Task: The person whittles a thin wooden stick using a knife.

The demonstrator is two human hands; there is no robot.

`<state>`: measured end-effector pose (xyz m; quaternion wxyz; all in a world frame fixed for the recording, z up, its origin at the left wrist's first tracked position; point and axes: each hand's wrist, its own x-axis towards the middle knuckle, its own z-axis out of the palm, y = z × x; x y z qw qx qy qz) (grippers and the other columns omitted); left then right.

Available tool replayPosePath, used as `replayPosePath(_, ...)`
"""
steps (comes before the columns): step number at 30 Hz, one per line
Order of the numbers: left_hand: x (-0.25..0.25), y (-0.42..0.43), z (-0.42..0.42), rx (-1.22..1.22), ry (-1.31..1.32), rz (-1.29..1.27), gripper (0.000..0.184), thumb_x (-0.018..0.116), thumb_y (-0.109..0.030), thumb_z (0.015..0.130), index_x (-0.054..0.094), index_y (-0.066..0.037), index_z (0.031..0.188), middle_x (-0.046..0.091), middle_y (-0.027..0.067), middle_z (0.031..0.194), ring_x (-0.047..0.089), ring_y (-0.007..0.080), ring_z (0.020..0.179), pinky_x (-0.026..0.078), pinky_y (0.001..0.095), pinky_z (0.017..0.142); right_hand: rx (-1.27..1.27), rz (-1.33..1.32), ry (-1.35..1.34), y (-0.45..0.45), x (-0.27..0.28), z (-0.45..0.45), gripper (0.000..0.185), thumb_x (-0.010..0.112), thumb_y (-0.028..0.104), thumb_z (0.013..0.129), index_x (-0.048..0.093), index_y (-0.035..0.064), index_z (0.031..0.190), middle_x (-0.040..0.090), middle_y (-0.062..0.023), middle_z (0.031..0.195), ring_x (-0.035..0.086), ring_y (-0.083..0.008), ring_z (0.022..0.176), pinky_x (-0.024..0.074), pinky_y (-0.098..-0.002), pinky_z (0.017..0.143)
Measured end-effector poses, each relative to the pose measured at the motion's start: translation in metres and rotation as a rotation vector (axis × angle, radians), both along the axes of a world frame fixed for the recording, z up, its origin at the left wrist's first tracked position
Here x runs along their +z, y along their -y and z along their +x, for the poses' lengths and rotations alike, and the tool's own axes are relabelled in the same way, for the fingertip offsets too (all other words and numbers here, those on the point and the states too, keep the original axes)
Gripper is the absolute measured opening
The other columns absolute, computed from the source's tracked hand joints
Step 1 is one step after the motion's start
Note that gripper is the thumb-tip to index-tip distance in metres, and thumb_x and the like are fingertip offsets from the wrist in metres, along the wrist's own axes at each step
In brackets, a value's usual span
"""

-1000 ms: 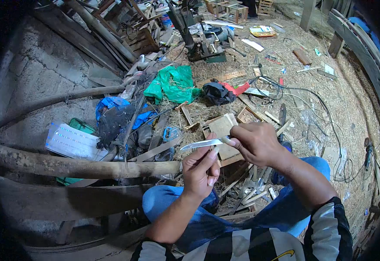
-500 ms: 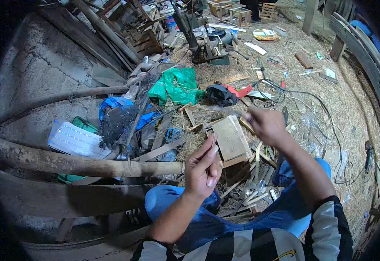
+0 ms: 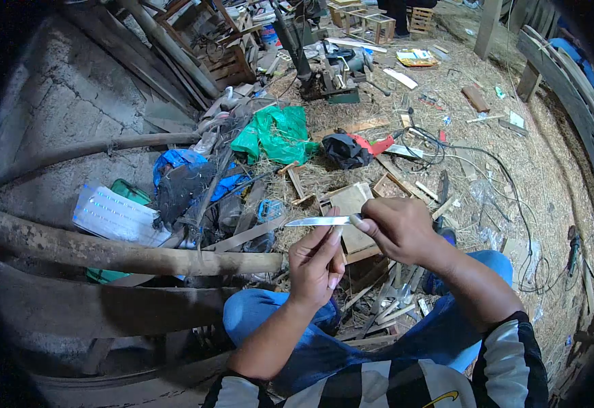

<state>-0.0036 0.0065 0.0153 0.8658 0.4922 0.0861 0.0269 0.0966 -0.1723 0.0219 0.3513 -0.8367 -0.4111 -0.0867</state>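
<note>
My right hand (image 3: 400, 230) is closed around the handle of a knife (image 3: 319, 221), its bright narrow blade pointing left. The handle is mostly covered by my fingers. Just under the blade, my left hand (image 3: 316, 262) pinches thumb against fingers; whatever sits between them is too small and too hidden to name. The blade passes across the left fingertips, and I cannot tell whether it touches them. Below and behind both hands lies a flat wooden block (image 3: 353, 200) with a pale top, partly covered by them.
Wood offcuts (image 3: 385, 309) lie between my knees. A green plastic bag (image 3: 276, 132), a black bag (image 3: 346, 149) and a red tool (image 3: 378, 144) lie farther out. A long pole (image 3: 140, 260) crosses at left. A black cable (image 3: 508, 177) runs over the shavings at right.
My right hand has come down and left, bringing the knife, blurred before, across to the left fingertips. The left hand has stayed nearly in place, still pinching.
</note>
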Motion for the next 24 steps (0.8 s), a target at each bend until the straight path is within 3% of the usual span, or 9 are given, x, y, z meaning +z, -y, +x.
replayPosePath(1,-0.001,0.0,0.0,-0.021,0.005,0.016,0.037,0.056,-0.009,0.103,0.058,-0.006,0.14,0.058,0.0015,0.061,0.04,0.0042,0.039,0.033,0.0198,0.037,0.0,-0.004,0.005,0.001,0.001,-0.001,0.023,0.062,0.032,0.097,0.061,0.0099,0.091,0.058,-0.0109,0.07,0.061,-0.0342,0.062,0.0443,-0.0445,0.051)
replayPosePath(14,0.001,0.008,0.002,0.06,-0.042,0.042,0.035,0.057,-0.008,0.102,0.061,-0.007,0.137,0.059,0.002,0.061,0.041,0.004,0.04,0.033,0.0199,0.037,-0.02,-0.019,0.01,0.006,0.001,0.003,0.023,0.063,0.033,0.096,0.06,0.0102,0.09,0.059,-0.0099,0.069,0.061,-0.0343,0.061,0.0439,-0.045,0.051)
replayPosePath(16,-0.014,-0.002,0.002,-0.049,0.083,-0.105,0.037,0.051,-0.005,0.103,0.059,-0.008,0.139,0.065,0.0061,0.072,0.041,0.0055,0.04,0.037,0.0205,0.038,-0.06,-0.023,0.036,0.006,-0.003,0.009,0.028,0.06,0.039,0.097,0.059,0.0122,0.089,0.061,-0.0096,0.068,0.064,-0.0345,0.062,0.0459,-0.0478,0.051)
replayPosePath(20,-0.005,-0.001,-0.002,-0.023,0.038,0.006,0.037,0.052,-0.005,0.103,0.06,-0.011,0.139,0.062,0.0055,0.064,0.04,0.0061,0.038,0.037,0.0206,0.038,-0.196,0.004,0.021,0.011,-0.014,0.028,0.028,0.059,0.038,0.098,0.059,0.0114,0.09,0.06,-0.0105,0.068,0.063,-0.0349,0.062,0.0453,-0.0483,0.052)
replayPosePath(22,-0.004,0.0,-0.004,-0.046,0.009,-0.071,0.037,0.053,-0.005,0.103,0.06,-0.011,0.139,0.062,0.0054,0.063,0.04,0.0063,0.037,0.037,0.0203,0.038,-0.258,-0.067,-0.028,0.016,-0.005,0.032,0.027,0.058,0.037,0.098,0.059,0.0111,0.091,0.061,-0.0111,0.07,0.064,-0.0352,0.064,0.0452,-0.0484,0.053)
replayPosePath(24,-0.001,-0.001,-0.002,-0.02,-0.007,-0.044,0.036,0.056,-0.008,0.103,0.06,-0.011,0.138,0.061,0.0038,0.063,0.041,0.0054,0.04,0.035,0.0196,0.038,-0.21,0.01,-0.014,0.011,0.0,0.022,0.027,0.059,0.037,0.098,0.06,0.0111,0.092,0.061,-0.0109,0.071,0.063,-0.036,0.064,0.045,-0.0479,0.053)
